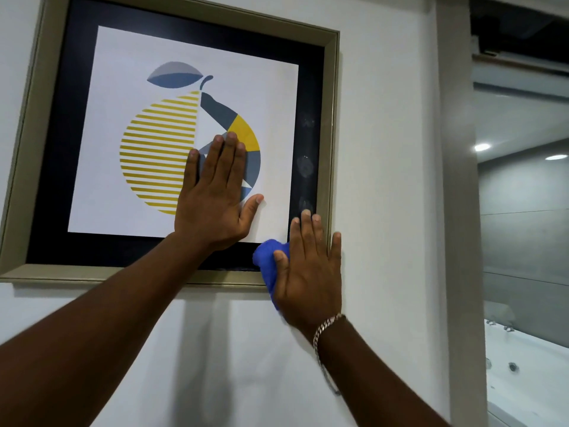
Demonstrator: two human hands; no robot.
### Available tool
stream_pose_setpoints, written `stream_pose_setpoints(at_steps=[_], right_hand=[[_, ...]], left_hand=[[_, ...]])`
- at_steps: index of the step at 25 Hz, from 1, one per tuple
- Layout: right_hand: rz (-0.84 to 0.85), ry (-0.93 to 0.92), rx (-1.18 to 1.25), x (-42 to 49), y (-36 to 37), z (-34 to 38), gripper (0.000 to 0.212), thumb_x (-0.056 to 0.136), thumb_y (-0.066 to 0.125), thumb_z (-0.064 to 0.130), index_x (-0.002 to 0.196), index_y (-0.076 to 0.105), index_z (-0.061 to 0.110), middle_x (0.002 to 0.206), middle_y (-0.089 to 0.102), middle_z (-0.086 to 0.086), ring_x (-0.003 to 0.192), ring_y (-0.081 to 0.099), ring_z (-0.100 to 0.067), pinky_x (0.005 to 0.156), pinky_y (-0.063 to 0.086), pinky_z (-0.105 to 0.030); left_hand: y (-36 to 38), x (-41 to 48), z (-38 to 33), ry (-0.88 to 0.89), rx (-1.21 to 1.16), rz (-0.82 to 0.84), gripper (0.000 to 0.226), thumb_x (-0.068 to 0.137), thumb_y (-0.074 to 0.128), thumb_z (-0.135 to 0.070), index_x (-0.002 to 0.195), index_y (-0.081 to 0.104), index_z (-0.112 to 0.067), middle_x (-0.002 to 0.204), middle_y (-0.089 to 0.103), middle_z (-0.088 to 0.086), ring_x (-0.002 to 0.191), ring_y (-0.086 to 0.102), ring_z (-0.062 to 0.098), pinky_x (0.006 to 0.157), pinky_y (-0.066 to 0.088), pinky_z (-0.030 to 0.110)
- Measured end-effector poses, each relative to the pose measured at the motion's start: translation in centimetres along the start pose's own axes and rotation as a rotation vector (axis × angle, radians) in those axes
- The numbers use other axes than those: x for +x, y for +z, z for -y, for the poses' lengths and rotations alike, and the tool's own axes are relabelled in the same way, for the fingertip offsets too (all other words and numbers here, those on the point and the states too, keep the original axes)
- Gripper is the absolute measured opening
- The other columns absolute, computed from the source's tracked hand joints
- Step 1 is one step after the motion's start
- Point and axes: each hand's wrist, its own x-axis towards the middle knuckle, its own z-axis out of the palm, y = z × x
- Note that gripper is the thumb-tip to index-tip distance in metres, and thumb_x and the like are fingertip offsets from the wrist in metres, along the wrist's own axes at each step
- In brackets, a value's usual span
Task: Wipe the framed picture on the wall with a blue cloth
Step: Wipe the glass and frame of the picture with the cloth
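- Left hand (215,198): flat, fingers spread, pressed on framed picture (172,143) glass
- Right hand (311,269): flat, pressing blue cloth (269,263) against frame's lower right corner

Head view, close, seemingly facing wall (385,149)

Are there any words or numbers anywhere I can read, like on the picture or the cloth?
None can be read.
Picture: only a striped pear drawing, no words.
Frame: no label.
Cloth under the right hand: plain blue, no tag showing.
Bracelet: no writing visible.
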Motion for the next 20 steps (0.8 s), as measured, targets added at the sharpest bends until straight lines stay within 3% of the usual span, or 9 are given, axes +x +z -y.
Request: stream_pose_setpoints(at_steps=[7, 11, 12, 14, 16, 18, 20], right_hand=[[-0.088, -0.119, 0.021, 1.5, -0.4, -0.7, 0.058, 0.098, 0.024, 0.039, 0.146, 0.032, 0.007, 0.157, 0.03, -0.011, 0.148, 0.018, -0.025, 0.121, 0.001, -0.042], [-0.213, -0.088, 0.011, 4.0, -1.3, -1.2, 0.051, 0.097, 0.044, 0.04, 0.136, 0.049, 0.009, 0.148, 0.044, -0.015, 0.142, 0.034, -0.033, 0.117, 0.018, -0.049], [-0.271, -0.115, -0.001, 4.2, -1.4, -1.2, 0.044, 0.096, 0.048, 0.039, 0.126, 0.058, 0.009, 0.138, 0.055, -0.018, 0.133, 0.046, -0.036, 0.114, 0.028, -0.05], [-0.379, -0.213, -0.03, 3.6, -1.3, -1.3, 0.034, 0.096, 0.049, 0.039, 0.095, 0.067, 0.011, 0.1, 0.069, -0.015, 0.096, 0.064, -0.034, 0.092, 0.044, -0.046], [-0.364, -0.343, 0.024, 1.9, -0.9, -1.7, 0.038, 0.096, 0.048, 0.042, 0.079, 0.063, 0.012, 0.076, 0.064, -0.009, 0.072, 0.058, -0.027, 0.072, 0.044, -0.04], [-0.266, -0.4, 0.067, -0.6, -0.4, -2.5, 0.043, 0.091, 0.051, 0.052, 0.084, 0.064, 0.012, 0.078, 0.065, -0.007, 0.074, 0.058, -0.024, 0.07, 0.048, -0.038], [-0.204, -0.395, 0.016, -2.8, -0.1, -3.2, 0.05, 0.087, 0.055, 0.057, 0.099, 0.067, 0.01, 0.095, 0.071, -0.008, 0.089, 0.064, -0.026, 0.082, 0.052, -0.038]], left_hand=[[0.1, 0.0, 0.0, 0.003, 0.007, 0.0, 0.082, 0.092, 0.018, -0.06, 0.153, 0.001, -0.009, 0.164, 0.003, 0.013, 0.152, 0.0, 0.027, 0.123, 0.007, 0.053], [0.2, 0.0, -0.1, 0.001, 0.01, -0.015, 0.082, 0.092, 0.018, -0.061, 0.153, 0.001, -0.009, 0.164, 0.003, 0.012, 0.152, 0.0, 0.027, 0.123, 0.007, 0.053], [0.3, 0.0, -0.1, 0.002, 0.008, -0.016, 0.082, 0.092, 0.018, -0.061, 0.153, 0.001, -0.009, 0.164, 0.003, 0.012, 0.152, 0.0, 0.027, 0.123, 0.007, 0.053], [0.3, 0.0, -0.1, -0.002, 0.002, -0.012, 0.082, 0.092, 0.02, -0.061, 0.153, 0.001, -0.009, 0.164, 0.003, 0.012, 0.152, 0.001, 0.027, 0.123, 0.007, 0.053], [0.2, 0.0, -0.1, -0.006, 0.011, -0.016, 0.082, 0.092, 0.019, -0.061, 0.153, 0.001, -0.01, 0.165, 0.003, 0.012, 0.152, 0.001, 0.026, 0.123, 0.007, 0.053], [0.1, 0.1, -0.2, -0.007, 0.012, -0.014, 0.081, 0.092, 0.017, -0.06, 0.153, 0.001, -0.01, 0.165, 0.003, 0.011, 0.152, 0.001, 0.026, 0.123, 0.007, 0.053], [0.1, -0.1, -0.1, -0.011, 0.008, -0.005, 0.081, 0.092, 0.017, -0.06, 0.153, 0.0, -0.01, 0.165, 0.003, 0.011, 0.152, 0.0, 0.026, 0.123, 0.007, 0.053]])
